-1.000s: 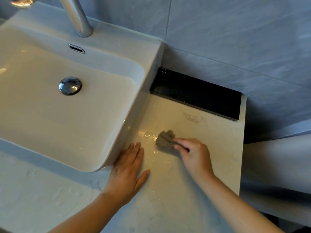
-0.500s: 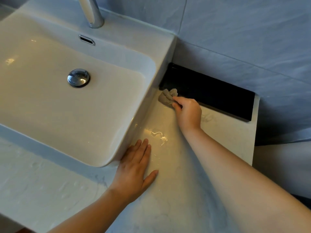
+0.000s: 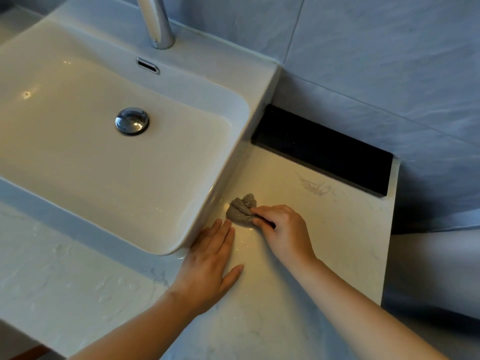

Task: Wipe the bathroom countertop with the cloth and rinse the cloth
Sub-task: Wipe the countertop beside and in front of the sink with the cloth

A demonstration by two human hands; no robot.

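The right hand (image 3: 284, 229) had drawn the cloth (image 3: 241, 210) back from the black tray (image 3: 322, 149), I noted in the head view; it pinched the bunched cloth on the countertop (image 3: 337, 242) beside the basin (image 3: 228, 178). The left hand (image 3: 210, 266) lay flat, fingers straight, perhaps touching the basin.

Tabletop (image 3: 324, 229): pale marble-look stone, glossy, wet sheen w/ droplets. Basin (image 3: 78, 165): smooth glossy white ceramic. Tap (image 3: 158, 24) & drain plug (image 3: 132, 121): polished metal. Cloth (image 3: 240, 210): grey, crumpled, matt. Wall tiles (image 3: 376, 61): matt grey.

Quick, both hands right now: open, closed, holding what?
Left hand: open, flat on the countertop.
Right hand: closed, gripping the cloth.
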